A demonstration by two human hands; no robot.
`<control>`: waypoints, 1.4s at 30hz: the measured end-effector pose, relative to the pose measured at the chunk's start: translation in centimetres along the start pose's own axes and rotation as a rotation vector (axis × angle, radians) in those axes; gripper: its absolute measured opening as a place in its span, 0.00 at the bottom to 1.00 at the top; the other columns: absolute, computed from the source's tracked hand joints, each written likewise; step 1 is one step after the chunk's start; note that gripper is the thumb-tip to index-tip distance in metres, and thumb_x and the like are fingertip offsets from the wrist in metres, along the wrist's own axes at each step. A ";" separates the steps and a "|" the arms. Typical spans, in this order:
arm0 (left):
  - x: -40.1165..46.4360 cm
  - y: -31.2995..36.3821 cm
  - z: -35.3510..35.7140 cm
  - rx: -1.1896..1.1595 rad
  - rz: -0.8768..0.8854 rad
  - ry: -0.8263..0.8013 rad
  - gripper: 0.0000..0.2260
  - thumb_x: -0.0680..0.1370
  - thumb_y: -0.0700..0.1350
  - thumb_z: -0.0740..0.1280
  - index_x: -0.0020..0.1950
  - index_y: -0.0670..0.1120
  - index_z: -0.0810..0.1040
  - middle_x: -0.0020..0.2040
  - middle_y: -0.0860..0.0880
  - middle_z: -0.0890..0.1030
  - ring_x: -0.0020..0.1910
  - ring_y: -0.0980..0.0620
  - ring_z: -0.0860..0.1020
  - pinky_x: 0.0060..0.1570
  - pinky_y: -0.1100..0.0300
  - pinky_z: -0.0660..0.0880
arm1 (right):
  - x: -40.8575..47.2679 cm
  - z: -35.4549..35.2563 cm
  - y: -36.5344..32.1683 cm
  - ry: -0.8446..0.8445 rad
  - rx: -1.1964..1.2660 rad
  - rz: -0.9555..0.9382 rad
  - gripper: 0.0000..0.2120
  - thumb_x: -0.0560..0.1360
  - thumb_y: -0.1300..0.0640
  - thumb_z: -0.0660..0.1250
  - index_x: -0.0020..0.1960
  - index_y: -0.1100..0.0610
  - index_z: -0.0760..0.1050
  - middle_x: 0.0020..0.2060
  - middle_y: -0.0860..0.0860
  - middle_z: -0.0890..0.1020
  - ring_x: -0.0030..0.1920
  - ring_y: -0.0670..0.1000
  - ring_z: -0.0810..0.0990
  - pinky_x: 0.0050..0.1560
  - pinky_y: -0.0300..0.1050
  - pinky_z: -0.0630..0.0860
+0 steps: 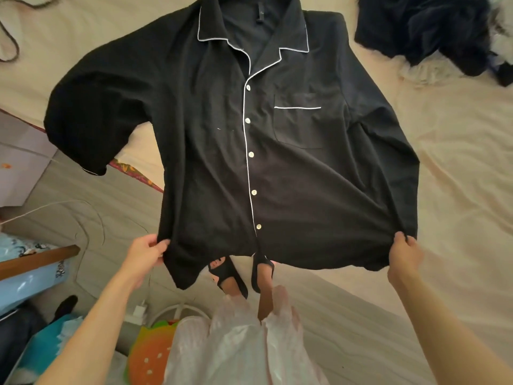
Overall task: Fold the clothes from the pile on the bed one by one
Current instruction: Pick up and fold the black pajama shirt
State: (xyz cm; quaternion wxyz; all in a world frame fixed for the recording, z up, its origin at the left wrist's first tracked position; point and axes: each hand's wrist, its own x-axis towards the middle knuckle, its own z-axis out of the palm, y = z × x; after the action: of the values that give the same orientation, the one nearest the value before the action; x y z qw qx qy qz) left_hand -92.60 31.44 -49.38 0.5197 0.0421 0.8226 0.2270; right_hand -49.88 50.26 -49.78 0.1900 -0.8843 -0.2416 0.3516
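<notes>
Left hand [145, 252], at the left: fingers curled and pinching the left bottom corner of a black buttoned pyjama shirt with white piping and a chest pocket [211, 151]. From these fingers, cloth stretched flat upward and away, collar at the far end, short left sleeve hanging over the bed edge. Shirt spread front side up, buttons closed, hem a little lifted between both hands, rest lying on the beige bedsheet [458, 168]. Not folded yet; by the look, only laid out and pulled smooth, so sleeves and body still to be folded. Right hand [404, 252], at the right: fingers clamped on the right bottom corner of the hem, thumb hidden under the cloth. Far beyond these fingers, up and to the right, a dark heap of crumpled clothes [427, 29] waiting on the sheet. No finished folded pieces visible, so most of the task seems to remain.
</notes>
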 end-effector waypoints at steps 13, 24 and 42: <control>-1.1 -1.2 0.4 0.338 0.298 0.258 0.11 0.81 0.46 0.59 0.45 0.39 0.71 0.37 0.42 0.74 0.39 0.46 0.72 0.35 0.53 0.66 | 0.4 -1.4 0.9 0.102 -0.536 -0.258 0.25 0.83 0.49 0.45 0.57 0.67 0.72 0.53 0.65 0.76 0.53 0.66 0.75 0.53 0.56 0.70; -2.4 -3.7 -0.2 -0.008 0.116 0.282 0.06 0.80 0.42 0.62 0.52 0.42 0.75 0.45 0.43 0.77 0.48 0.46 0.74 0.50 0.50 0.72 | 1.4 -3.8 3.8 0.073 -0.310 -0.183 0.12 0.78 0.56 0.62 0.48 0.64 0.78 0.45 0.60 0.80 0.46 0.58 0.76 0.47 0.49 0.67; -4.6 2.0 12.7 0.506 0.356 0.018 0.19 0.80 0.41 0.59 0.71 0.47 0.66 0.70 0.46 0.68 0.68 0.48 0.68 0.63 0.54 0.68 | 3.6 -5.0 2.8 -0.029 -0.198 0.005 0.24 0.78 0.48 0.64 0.67 0.62 0.67 0.62 0.58 0.74 0.58 0.59 0.74 0.57 0.53 0.71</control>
State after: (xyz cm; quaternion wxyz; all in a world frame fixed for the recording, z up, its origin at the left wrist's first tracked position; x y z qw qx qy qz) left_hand -79.74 36.04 -49.21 0.4376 0.3116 0.8372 0.1029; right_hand -43.18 49.15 -49.68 0.0973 -0.8942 -0.2758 0.3389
